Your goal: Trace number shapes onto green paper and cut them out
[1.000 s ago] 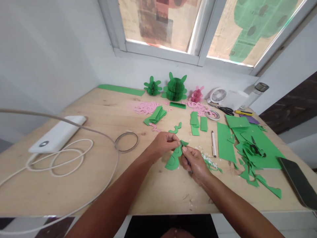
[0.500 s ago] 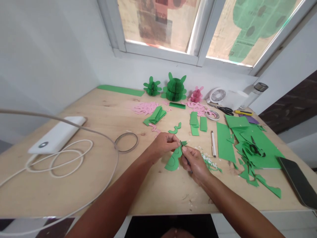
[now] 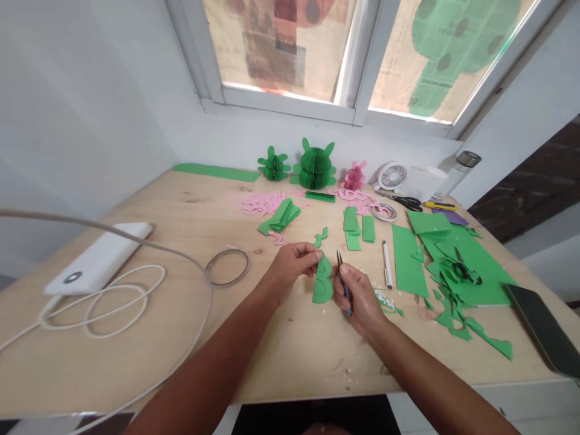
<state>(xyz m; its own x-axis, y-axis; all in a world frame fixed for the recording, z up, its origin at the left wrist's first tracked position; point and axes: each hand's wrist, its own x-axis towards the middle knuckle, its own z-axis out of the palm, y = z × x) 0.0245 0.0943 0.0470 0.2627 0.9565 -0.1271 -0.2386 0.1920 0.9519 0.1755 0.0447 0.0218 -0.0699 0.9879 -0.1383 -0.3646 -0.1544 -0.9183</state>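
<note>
Head view: your left hand (image 3: 293,266) pinches the top edge of a green paper cutout (image 3: 322,283), fingers closed on it, holding it upright just above the wooden surface (image 3: 281,356). Your right hand (image 3: 359,297) sits just right of the cutout, fingers wrapped tight around a thin dark tool (image 3: 341,269) whose tip points up beside the paper. A white pen (image 3: 386,263) lies near the right hand, with loose green sheets (image 3: 457,266) and scraps farther right. A dark phone (image 3: 544,329) rests at the right edge. To the left lie a thin ring (image 3: 226,266), a coiled white cable (image 3: 104,296) and a white power bank (image 3: 97,257). Folded green paper models (image 3: 313,164) stand by the window.
</note>
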